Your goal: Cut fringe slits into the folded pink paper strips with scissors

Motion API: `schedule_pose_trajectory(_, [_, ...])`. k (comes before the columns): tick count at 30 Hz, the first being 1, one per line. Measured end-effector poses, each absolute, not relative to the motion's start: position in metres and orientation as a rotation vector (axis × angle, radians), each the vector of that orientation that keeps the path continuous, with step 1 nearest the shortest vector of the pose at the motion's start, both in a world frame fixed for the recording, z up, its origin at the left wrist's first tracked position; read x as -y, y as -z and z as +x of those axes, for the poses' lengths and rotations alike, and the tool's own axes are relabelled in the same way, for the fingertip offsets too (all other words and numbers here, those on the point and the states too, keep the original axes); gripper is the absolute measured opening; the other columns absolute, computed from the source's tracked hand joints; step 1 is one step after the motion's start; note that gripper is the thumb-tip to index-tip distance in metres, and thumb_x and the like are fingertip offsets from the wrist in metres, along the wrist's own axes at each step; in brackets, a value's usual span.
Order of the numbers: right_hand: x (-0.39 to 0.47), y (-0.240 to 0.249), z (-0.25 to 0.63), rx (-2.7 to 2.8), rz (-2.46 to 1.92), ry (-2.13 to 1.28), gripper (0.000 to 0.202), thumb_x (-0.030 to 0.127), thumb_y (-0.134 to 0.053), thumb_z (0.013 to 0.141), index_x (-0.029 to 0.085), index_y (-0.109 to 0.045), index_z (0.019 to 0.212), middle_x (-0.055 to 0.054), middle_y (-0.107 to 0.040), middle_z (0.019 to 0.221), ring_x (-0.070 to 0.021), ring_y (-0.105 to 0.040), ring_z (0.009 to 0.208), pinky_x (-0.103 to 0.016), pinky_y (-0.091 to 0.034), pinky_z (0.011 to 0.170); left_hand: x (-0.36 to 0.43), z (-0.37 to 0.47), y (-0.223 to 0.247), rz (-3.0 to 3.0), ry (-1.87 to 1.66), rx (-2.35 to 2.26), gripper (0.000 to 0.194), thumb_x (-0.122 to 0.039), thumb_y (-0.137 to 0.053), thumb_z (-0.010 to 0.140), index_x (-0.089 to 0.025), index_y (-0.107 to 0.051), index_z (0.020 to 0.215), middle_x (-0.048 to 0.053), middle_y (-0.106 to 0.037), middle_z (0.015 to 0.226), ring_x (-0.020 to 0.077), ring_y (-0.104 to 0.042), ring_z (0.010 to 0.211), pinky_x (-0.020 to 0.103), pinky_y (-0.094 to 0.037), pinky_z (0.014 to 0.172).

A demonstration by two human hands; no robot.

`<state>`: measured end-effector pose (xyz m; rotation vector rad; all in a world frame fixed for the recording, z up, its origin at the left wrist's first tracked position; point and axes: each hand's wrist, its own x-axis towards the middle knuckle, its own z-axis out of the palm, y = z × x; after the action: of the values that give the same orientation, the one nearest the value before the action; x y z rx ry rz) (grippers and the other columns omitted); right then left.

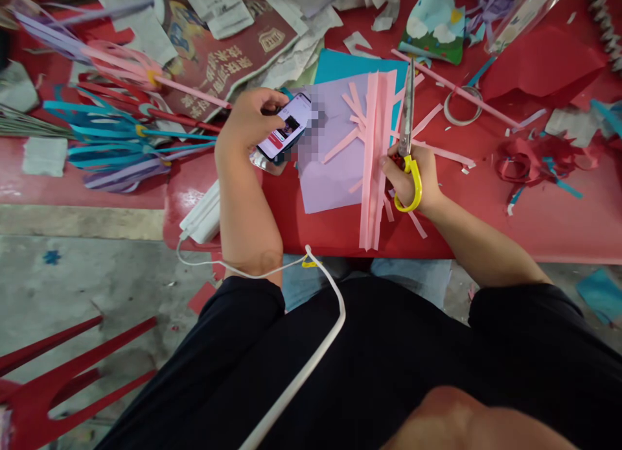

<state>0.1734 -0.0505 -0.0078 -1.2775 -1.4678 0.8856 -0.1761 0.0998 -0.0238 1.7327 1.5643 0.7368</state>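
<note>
My left hand (245,122) is curled at the left side of a lit phone (284,129), with the thumb over its screen. Part of the phone's right side is blurred out. Yellow-handled scissors (411,184) are in my closed right hand (420,171), blades pointing away from me. Beside that hand's thumb lies a long folded pink paper strip (372,165). Beneath it are a lilac sheet (321,187), a blue sheet (335,67) and several narrow pink strips (343,144).
Blue paper-strip shapes (107,132) and pink ones (121,64) lie at left near a white power bank-like block (201,210). A tape roll (461,106) and red paper scraps (519,158) are at right. Newspaper (218,12) covers the back. A white cable (243,273) crosses my left arm.
</note>
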Motion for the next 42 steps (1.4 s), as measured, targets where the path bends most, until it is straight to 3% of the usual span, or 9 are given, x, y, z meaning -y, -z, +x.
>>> schedule_pose_trajectory(9, [0.051,0.008,0.174,1.480,-1.300,-0.900,0.038,0.050,-0.083,0.096,0.026,-0.060,0.077,0.002,-0.053,0.066,-0.0174,-0.057,0.062,-0.035,-0.055,0.060,-0.100,-0.176,0.024,1.758,-0.713,-1.562,0.067,0.009,-0.068,0.073,-0.011,-0.081,0.135,0.009,-0.083,0.135,0.0233,-0.074,0.118,0.042,-0.059,0.120])
schedule_pose_trajectory(19, [0.052,0.012,0.174,1.488,-1.304,-0.848,0.034,0.049,-0.082,0.097,0.026,-0.063,0.080,0.002,-0.058,0.069,-0.0177,-0.061,0.064,-0.035,-0.056,0.063,-0.097,-0.158,0.020,1.783,-0.757,-1.630,0.048,0.003,-0.081,0.078,-0.007,-0.080,0.125,0.013,-0.084,0.125,0.0235,-0.077,0.110,0.042,-0.062,0.111])
schedule_pose_trajectory(30, [0.054,0.009,0.175,1.469,-1.299,-0.938,0.031,0.042,-0.085,0.096,0.027,-0.061,0.082,0.003,-0.057,0.068,-0.0173,-0.060,0.060,-0.035,-0.055,0.060,-0.091,-0.157,0.014,1.805,-0.741,-1.651,0.043,-0.011,-0.087,0.077,-0.017,-0.081,0.119,0.011,-0.084,0.125,0.0230,-0.073,0.108,0.043,-0.062,0.109])
schedule_pose_trajectory(35, [0.054,0.007,0.175,1.481,-1.308,-0.911,0.031,0.044,-0.084,0.096,0.027,-0.063,0.080,0.002,-0.058,0.068,-0.0181,-0.061,0.062,-0.034,-0.054,0.059,-0.091,-0.156,0.012,1.790,-0.747,-1.670,0.041,-0.007,-0.079,0.077,-0.014,-0.081,0.117,0.010,-0.084,0.125,0.0232,-0.073,0.112,0.041,-0.060,0.113])
schedule_pose_trajectory(39, [0.054,0.005,0.173,1.466,-1.332,-0.896,0.031,0.045,-0.083,0.093,0.027,-0.062,0.079,0.001,-0.056,0.067,-0.0181,-0.059,0.063,-0.033,-0.052,0.058,-0.089,-0.157,0.011,1.767,-0.756,-1.658,0.040,-0.006,-0.081,0.081,-0.014,-0.083,0.121,0.008,-0.084,0.118,0.0211,-0.072,0.106,0.036,-0.060,0.106])
schedule_pose_trajectory(42, [0.054,0.004,0.172,1.456,-1.341,-0.882,0.031,0.045,-0.083,0.091,0.027,-0.062,0.078,0.001,-0.056,0.067,-0.0181,-0.059,0.064,-0.034,-0.052,0.059,-0.091,-0.162,0.014,1.766,-0.746,-1.665,0.050,0.003,-0.074,0.078,-0.011,-0.084,0.124,0.008,-0.082,0.116,0.0208,-0.071,0.104,0.035,-0.059,0.105])
